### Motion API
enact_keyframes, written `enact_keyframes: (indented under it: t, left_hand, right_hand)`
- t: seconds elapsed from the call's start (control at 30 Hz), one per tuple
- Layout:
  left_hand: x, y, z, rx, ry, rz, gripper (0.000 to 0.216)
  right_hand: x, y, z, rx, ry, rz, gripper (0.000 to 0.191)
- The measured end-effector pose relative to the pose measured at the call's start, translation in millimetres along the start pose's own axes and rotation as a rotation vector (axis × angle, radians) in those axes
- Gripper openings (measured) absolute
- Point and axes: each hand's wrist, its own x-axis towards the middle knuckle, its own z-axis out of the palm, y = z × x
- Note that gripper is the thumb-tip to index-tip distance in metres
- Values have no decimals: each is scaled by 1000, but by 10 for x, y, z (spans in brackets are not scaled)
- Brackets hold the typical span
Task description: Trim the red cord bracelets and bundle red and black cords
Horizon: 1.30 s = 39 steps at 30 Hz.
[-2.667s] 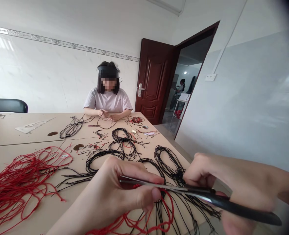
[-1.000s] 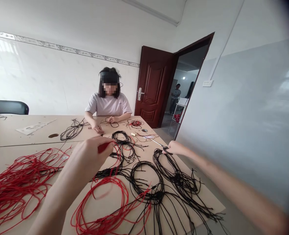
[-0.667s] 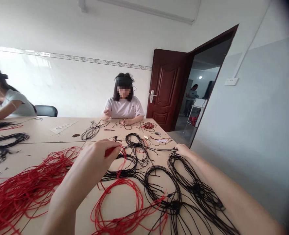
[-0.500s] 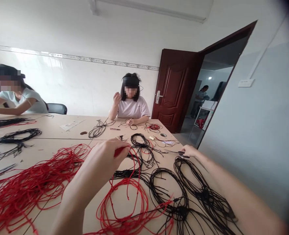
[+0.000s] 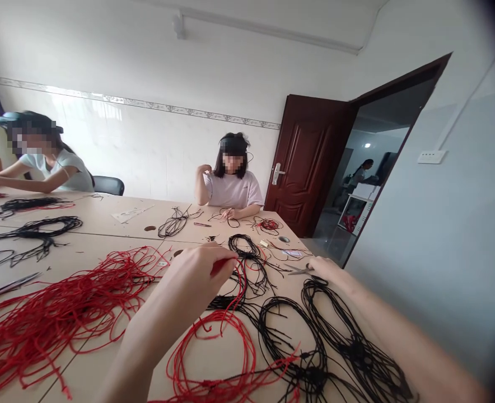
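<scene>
My left hand [image 5: 195,280] is raised over the table, fingers pinched on a bundle of red cord [image 5: 221,263] whose loops [image 5: 214,347] hang down and lie on the tabletop. My right hand [image 5: 323,267] reaches to the far right of the table and rests on a pair of scissors [image 5: 298,271] lying flat there. Whether its fingers grip the handles is hidden. Loops of black cord [image 5: 306,330] lie between my arms.
A large heap of red cord [image 5: 50,313] covers the left of the table [image 5: 104,224]. Black cord bundles [image 5: 247,263] lie further back. Two people sit at the table, one opposite [image 5: 230,179], one at far left [image 5: 41,157]. An open door [image 5: 310,162] stands at right.
My right hand carried the scissors away from the red cord and set them down on the far right of the table. My view has turned left, and the left-hand person has come into view.
</scene>
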Motion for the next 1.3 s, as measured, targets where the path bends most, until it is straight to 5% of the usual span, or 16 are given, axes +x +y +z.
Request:
enact_keyframes:
  t: [0.2, 0.37, 0.53, 0.87, 1.0, 1.3]
  left_hand:
    - [1, 31, 65, -15, -5, 81, 31]
    - [-9, 123, 136, -29, -20, 96, 29]
    - [-44, 227, 131, -20, -25, 68, 25]
    - [-147, 277, 221, 129, 99, 237, 25]
    - [-198, 290, 249, 166, 140, 348, 21]
    - [-194, 315, 335, 170, 43, 342, 23]
  right_hand:
    - [266, 15, 207, 110, 221, -60, 34]
    - [177, -340, 470, 457, 344, -234, 50]
    - [91, -560, 544, 623, 407, -176, 43]
    - [98, -547, 596, 1119, 251, -145, 36]
    - [73, -538, 608, 1148, 209, -133, 39]
    - [16, -362, 648, 1159, 124, -155, 33]
